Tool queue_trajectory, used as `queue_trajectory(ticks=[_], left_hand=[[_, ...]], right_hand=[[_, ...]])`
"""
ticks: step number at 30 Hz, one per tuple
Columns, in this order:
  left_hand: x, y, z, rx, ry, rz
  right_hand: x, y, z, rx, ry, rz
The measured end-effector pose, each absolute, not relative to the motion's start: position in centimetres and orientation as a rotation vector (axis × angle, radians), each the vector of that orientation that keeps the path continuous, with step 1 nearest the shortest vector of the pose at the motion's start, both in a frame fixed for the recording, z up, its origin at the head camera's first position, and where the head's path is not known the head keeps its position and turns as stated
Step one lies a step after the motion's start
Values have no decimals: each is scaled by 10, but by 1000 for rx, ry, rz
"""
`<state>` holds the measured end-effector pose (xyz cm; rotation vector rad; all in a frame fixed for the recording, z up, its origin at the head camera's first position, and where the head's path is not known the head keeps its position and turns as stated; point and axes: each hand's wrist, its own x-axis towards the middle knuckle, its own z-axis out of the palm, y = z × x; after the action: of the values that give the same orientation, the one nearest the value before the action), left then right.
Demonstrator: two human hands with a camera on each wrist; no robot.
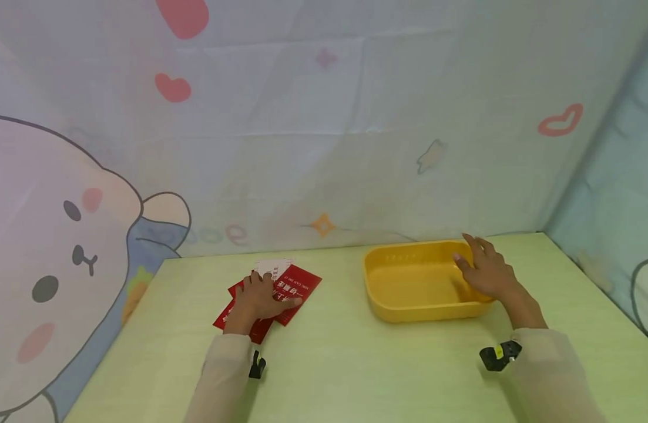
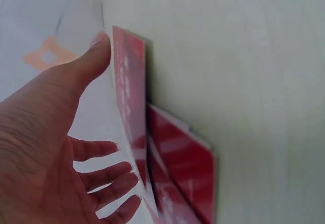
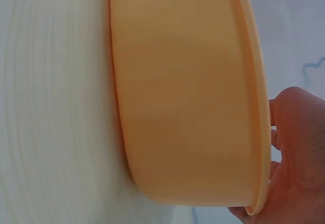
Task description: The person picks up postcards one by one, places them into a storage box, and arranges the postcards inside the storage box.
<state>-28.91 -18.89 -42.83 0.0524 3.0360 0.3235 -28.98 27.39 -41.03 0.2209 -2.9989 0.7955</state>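
Note:
A fanned pile of red cards (image 1: 302,282) with white print lies on the pale green table (image 1: 355,370), left of centre. A white card (image 1: 275,266) pokes out at the pile's far end. My left hand (image 1: 260,296) rests flat on the pile. In the left wrist view the thumb (image 2: 94,54) touches the far edge of the top red card (image 2: 129,97) and the fingers (image 2: 109,176) are spread and relaxed. A yellow plastic basin (image 1: 408,311) stands to the right with nothing in it. My right hand (image 1: 487,273) holds its right rim (image 3: 254,107), thumb inside.
A cloth backdrop (image 1: 324,147) with cartoon prints closes off the table's far edge, and a second cloth (image 1: 620,205) hangs on the right. Small black cameras (image 1: 499,355) sit on both wrists. Bare table lies between the cards and the basin.

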Motion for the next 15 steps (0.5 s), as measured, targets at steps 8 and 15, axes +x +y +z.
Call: queue_trajectory(ticks=[8,15], left_hand=[[-290,-189,-436,35,3069,322],[-289,-190,-438,60,3112,385]], right_hand=[[-291,279,-422,213,-2956,988],[-291,280,-423,71,-2930,921]])
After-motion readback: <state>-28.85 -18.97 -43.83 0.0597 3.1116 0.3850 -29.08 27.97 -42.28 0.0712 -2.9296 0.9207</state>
